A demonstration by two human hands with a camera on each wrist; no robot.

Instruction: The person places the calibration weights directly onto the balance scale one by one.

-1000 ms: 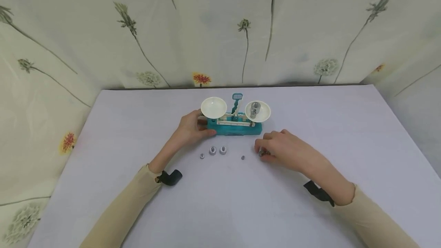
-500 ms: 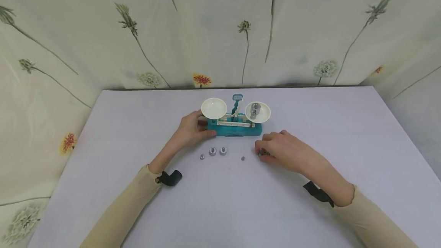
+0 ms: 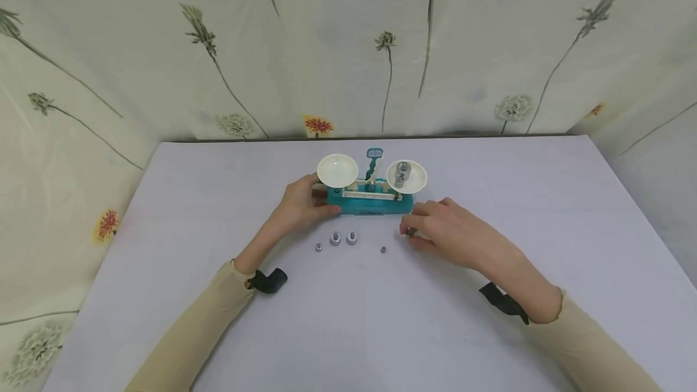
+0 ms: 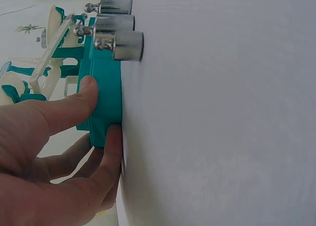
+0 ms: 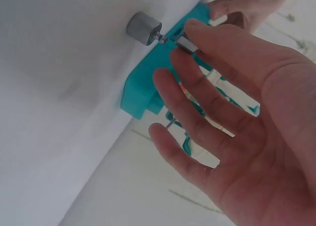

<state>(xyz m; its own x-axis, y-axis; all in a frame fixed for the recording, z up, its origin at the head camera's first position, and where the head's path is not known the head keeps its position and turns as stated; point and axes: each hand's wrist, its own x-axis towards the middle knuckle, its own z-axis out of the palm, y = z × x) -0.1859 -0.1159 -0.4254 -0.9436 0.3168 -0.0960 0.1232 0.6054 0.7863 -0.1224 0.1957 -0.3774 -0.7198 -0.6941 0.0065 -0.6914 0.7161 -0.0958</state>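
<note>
A teal balance scale [image 3: 370, 205] with two white pans stands near the back of the table. My left hand [image 3: 299, 201] grips the left end of its base, thumb in front and fingers behind, as the left wrist view shows. The left pan [image 3: 337, 170] holds nothing; metal weights [image 3: 403, 174] stand in the right pan [image 3: 417, 181]. Between thumb and index finger, my right hand [image 3: 452, 231] pinches a small metal weight [image 5: 186, 44], just in front of the base's right end. The other right fingers are spread, loosely bent.
Several knobbed metal weights [image 3: 336, 238] stand in front of the scale, among them a tiny one [image 3: 383, 250] close to the right hand. Behind the white table [image 3: 348, 331] hangs a cloth [image 3: 327, 47] printed with flowers.
My right hand has risen a little and shifted slightly toward the scale, carrying the small weight. The left hand and the scale have stayed in place.
</note>
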